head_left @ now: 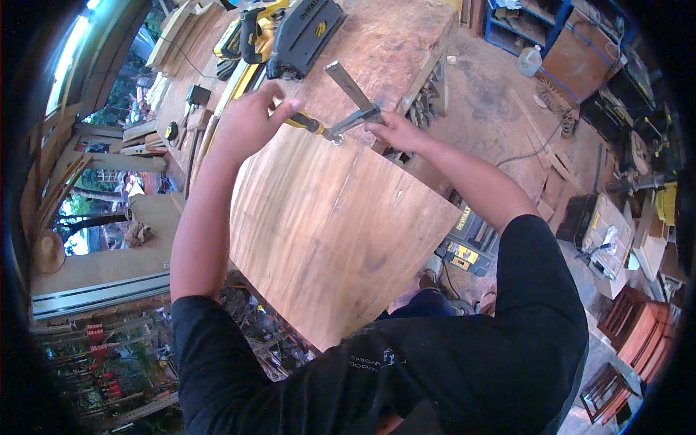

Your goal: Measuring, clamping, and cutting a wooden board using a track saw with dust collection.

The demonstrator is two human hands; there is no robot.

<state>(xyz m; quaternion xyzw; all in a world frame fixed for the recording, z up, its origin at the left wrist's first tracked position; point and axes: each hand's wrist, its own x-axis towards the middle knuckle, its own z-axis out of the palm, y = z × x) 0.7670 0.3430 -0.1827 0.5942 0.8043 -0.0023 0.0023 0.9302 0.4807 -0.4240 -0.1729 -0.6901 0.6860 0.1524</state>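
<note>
My right hand [397, 133] is closed around the jaw end of a metal bar clamp [349, 87] above the far edge of a wide wooden panel [326, 232]. The clamp's flat bar sticks up and away to the left. Its yellow-and-black screw handle [308, 123] points toward my left hand, and a round pad shows at the screw's lower end. At the handle's outer end is my left hand [254, 119], fingers loosely curved and thumb apart from them. Whether the thumb touches the handle is hard to tell. The panel shows a lengthwise joint line.
Beyond the panel, a yellow-and-black power tool [301, 32] rests on the workbench [391, 54]. Wood boards [185, 36] are stacked at the far left. A tool case [467, 243] lies below the panel's right side. On the floor at right stand a plastic jug [529, 61] and a cable [525, 154].
</note>
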